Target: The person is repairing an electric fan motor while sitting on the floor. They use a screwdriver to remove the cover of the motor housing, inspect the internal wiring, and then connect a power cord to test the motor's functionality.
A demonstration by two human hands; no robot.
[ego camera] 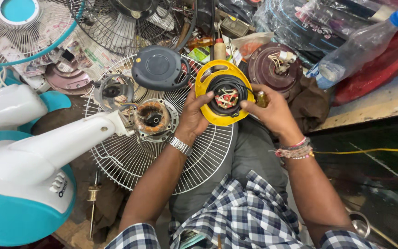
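Yellow motor housing [223, 94] sat gripped between left hand [193, 117] and right hand [272, 110], fingers closed around its rim, above a white fan grille [162, 157].

We count three wire fan grilles [162, 152] — one plastic bottle [360, 46], one yellow motor housing [224, 94], one grey round cover [160, 68] — and two hands [194, 115].

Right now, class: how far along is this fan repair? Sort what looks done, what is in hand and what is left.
Done: the white fan's motor sits bare, copper winding exposed, over the loose white grille; the grey cover lies off. In hand: left hand and right hand hold the yellow housing, wires showing. Left: nothing is refitted.
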